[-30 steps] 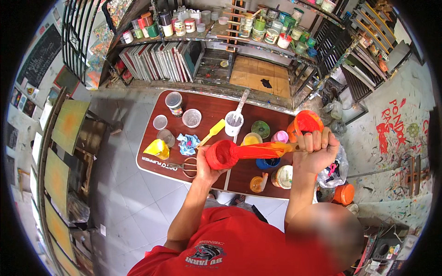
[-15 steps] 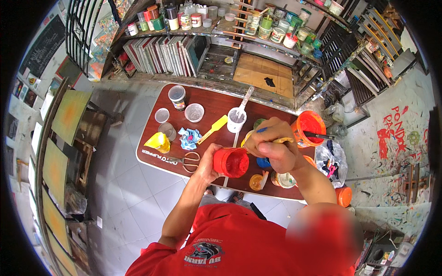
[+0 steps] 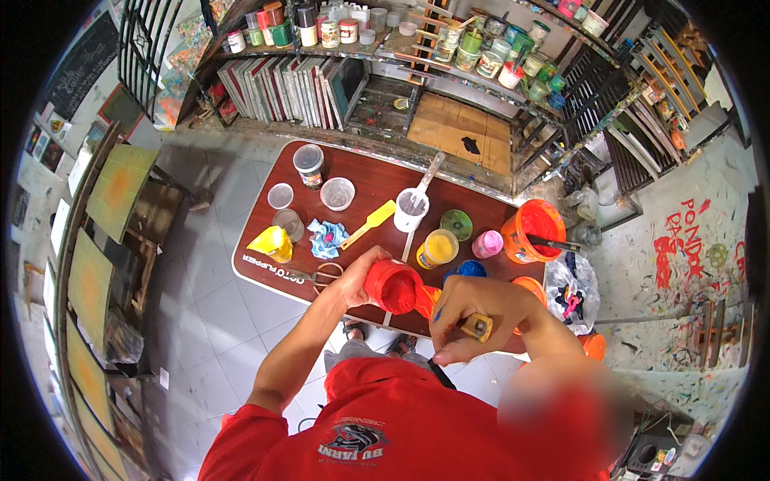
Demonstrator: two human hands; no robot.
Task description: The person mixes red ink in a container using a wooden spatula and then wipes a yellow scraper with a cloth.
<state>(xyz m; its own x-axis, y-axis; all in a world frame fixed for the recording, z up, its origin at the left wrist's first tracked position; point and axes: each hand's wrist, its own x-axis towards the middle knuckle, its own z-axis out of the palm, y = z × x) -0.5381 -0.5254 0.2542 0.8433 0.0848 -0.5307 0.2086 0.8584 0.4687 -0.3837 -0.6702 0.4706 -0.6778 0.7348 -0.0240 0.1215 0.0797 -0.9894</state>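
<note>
My left hand (image 3: pixel 359 282) is wrapped round a red paint jar (image 3: pixel 396 289), its open mouth tilted toward me and to the right, red paint inside. My right hand (image 3: pixel 493 311) is closed round a spatula whose pale handle end (image 3: pixel 477 325) sticks out of the fist. The spatula's orange blade (image 3: pixel 426 301), smeared red, meets the jar's rim. Under and behind the hands is the brown table (image 3: pixel 361 248). Beyond my right hand stand a tub of yellow paint (image 3: pixel 438 249), a pink jar (image 3: pixel 487 244) and a blue lid or pot (image 3: pixel 469 270), partly hidden.
A white tub with a stick (image 3: pixel 411 207), a yellow spatula (image 3: pixel 370 224), a crumpled blue cloth (image 3: pixel 327 239), scissors (image 3: pixel 325 276) and clear cups (image 3: pixel 338 194) lie across the table. An orange bucket (image 3: pixel 536 231) stands at the right. Paint shelves (image 3: pixel 385 52) line the back.
My right hand has come down and nearer me, bringing the spatula blade to the jar's rim. The jar has tilted further to the right. The yellow tub and pink jar now show.
</note>
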